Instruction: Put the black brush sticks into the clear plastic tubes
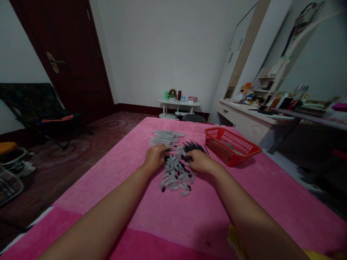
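Note:
My left hand (156, 157) is at the left edge of a loose pile of small translucent and black pen-cap-like pieces (173, 173). Its fingers are curled together, and a slim greyish piece shows by the fingertips. On the pile's right side, my right hand (200, 161) has its fingers bent in around something dark that is too small to name. Beyond the left hand lies a stack of slim pale pen-like tubes (166, 137). Just past the right hand is a bunch of thin black pointed sticks (193, 146).
A red plastic basket (230, 146) with slim pale items inside stands to the right on the pink cloth-covered table (108, 173). Something yellow (234, 240) lies under my right forearm. A cluttered dressing table (244, 112) is at the right, a folding chair (40, 104) at the left.

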Action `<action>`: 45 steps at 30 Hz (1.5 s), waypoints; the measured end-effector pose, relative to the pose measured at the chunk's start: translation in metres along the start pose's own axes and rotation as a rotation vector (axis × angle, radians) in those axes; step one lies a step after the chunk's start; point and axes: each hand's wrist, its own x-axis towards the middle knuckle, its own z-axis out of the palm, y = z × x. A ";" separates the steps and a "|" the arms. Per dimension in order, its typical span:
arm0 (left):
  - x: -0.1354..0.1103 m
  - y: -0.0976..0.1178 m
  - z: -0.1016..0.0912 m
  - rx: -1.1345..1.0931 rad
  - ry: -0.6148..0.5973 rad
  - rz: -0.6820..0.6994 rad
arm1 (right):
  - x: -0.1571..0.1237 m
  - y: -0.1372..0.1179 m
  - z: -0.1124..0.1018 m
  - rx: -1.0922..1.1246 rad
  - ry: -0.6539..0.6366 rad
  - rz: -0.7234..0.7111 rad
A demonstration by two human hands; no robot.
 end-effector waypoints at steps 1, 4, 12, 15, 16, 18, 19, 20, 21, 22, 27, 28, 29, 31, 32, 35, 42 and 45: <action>0.000 0.000 0.000 0.001 0.002 0.001 | 0.001 0.003 -0.001 0.078 0.006 -0.009; 0.001 -0.001 0.000 0.007 0.003 0.000 | 0.003 0.010 -0.005 0.420 0.015 0.077; 0.001 -0.001 0.001 -0.016 -0.018 0.009 | 0.008 0.012 -0.010 1.207 0.252 0.362; 0.001 0.000 0.001 -0.020 -0.034 0.009 | 0.008 0.011 -0.012 1.246 0.284 0.342; 0.001 0.000 0.001 -0.019 -0.036 0.007 | 0.008 0.011 -0.012 1.255 0.291 0.326; 0.000 0.000 0.001 -0.018 -0.037 0.003 | 0.007 0.010 -0.011 1.242 0.294 0.284; 0.000 0.000 0.001 -0.020 -0.038 0.004 | 0.007 0.009 -0.010 1.224 0.295 0.260; 0.000 0.000 0.000 -0.023 -0.040 0.007 | 0.008 0.008 -0.009 1.202 0.297 0.238; 0.000 0.000 0.000 -0.026 -0.043 0.009 | 0.008 0.008 -0.007 1.179 0.302 0.217; 0.000 0.001 0.000 -0.028 -0.046 0.012 | 0.009 0.008 -0.006 1.156 0.310 0.197; 0.001 -0.001 0.001 -0.053 -0.050 0.022 | 0.013 0.009 -0.003 0.976 0.372 0.092; 0.001 -0.002 0.002 -0.067 -0.049 0.024 | 0.014 0.010 -0.003 0.921 0.383 0.067; 0.001 -0.003 0.002 -0.083 -0.049 0.026 | 0.014 0.010 -0.003 0.864 0.392 0.043; 0.001 -0.005 0.004 -0.112 -0.052 0.028 | 0.014 0.010 -0.004 0.767 0.406 -0.001; 0.001 -0.006 0.004 -0.126 -0.055 0.030 | 0.014 0.010 -0.005 0.731 0.410 -0.017; 0.002 -0.008 0.006 -0.169 -0.068 0.043 | 0.013 0.009 -0.006 0.673 0.417 -0.032; 0.003 -0.013 0.012 -0.272 -0.057 0.042 | 0.011 0.006 -0.010 0.638 0.406 -0.008; 0.003 -0.013 0.014 -0.288 -0.051 0.023 | 0.011 0.006 -0.011 0.601 0.402 -0.009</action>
